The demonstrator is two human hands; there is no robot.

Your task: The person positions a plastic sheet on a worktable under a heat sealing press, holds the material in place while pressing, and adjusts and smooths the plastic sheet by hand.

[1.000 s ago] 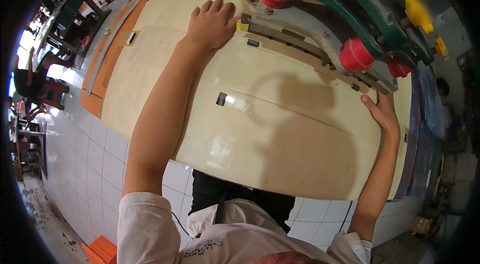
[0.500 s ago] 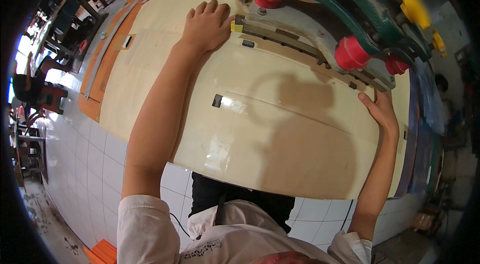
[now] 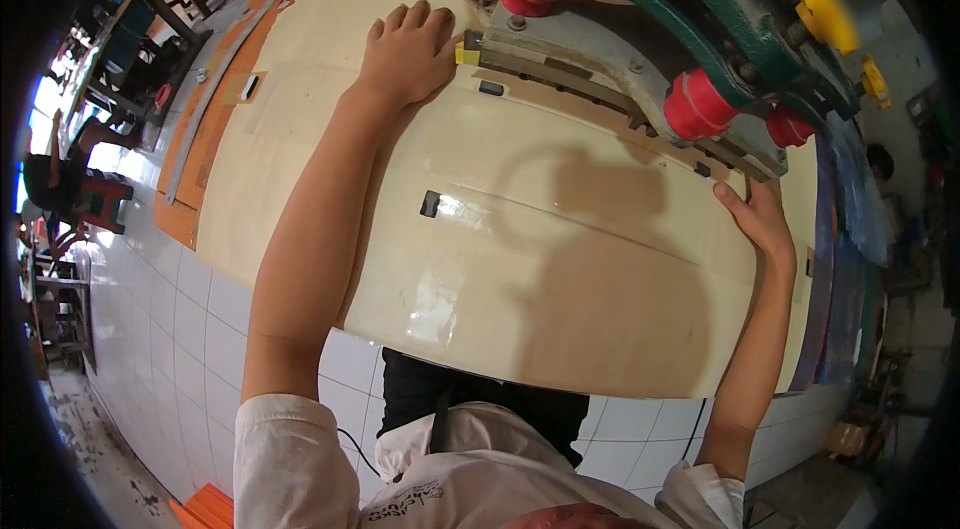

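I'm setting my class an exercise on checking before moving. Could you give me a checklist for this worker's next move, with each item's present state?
1. Left hand palm-down on the cream sheet: ok.
2. Left thumb well clear of the machine's bar: not ok; it sits right by the yellow end piece.
3. Right hand clear of the bar: cannot tell; its fingertips are hidden.
4. Bar raised off the sheet: cannot tell from this angle.
5. Yellow knob tight: cannot tell.
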